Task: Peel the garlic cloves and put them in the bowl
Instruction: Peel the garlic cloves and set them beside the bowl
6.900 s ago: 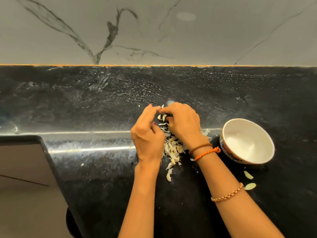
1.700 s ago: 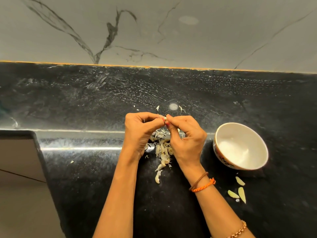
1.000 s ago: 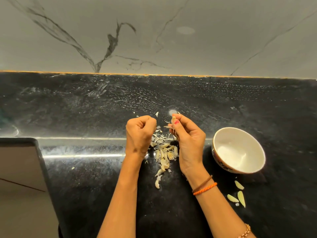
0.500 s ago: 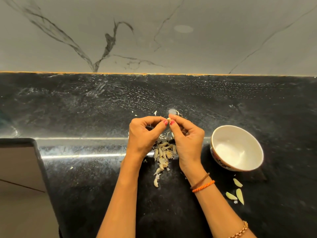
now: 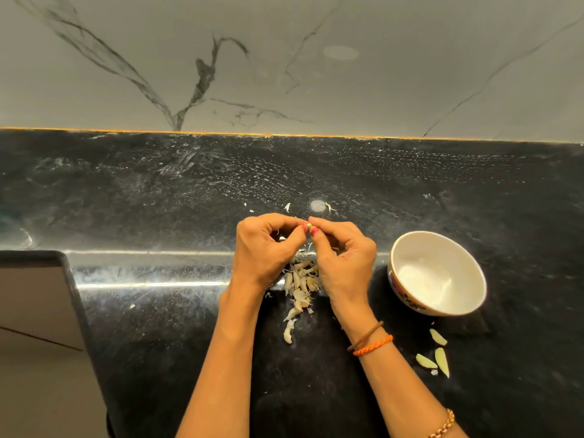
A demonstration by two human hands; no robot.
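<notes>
My left hand (image 5: 265,248) and my right hand (image 5: 344,260) meet fingertip to fingertip above the black counter, both pinching one small garlic clove (image 5: 309,225); most of the clove is hidden by the fingers. Beneath the hands lies a heap of pale garlic skins and cloves (image 5: 298,286). A white bowl (image 5: 474,273) with a patterned outside stands to the right of my right hand, and I see nothing inside it. Three peeled cloves (image 5: 441,357) lie on the counter just in front of the bowl.
The black stone counter (image 5: 158,200) runs back to a grey marbled wall (image 5: 284,58). A few skin scraps (image 5: 328,207) lie behind the hands. At the lower left the counter edge drops to a floor (image 5: 34,311).
One second ago the hands were apart, the left in a fist and the right holding a scrap. They have come back together on the clove and stayed there.
</notes>
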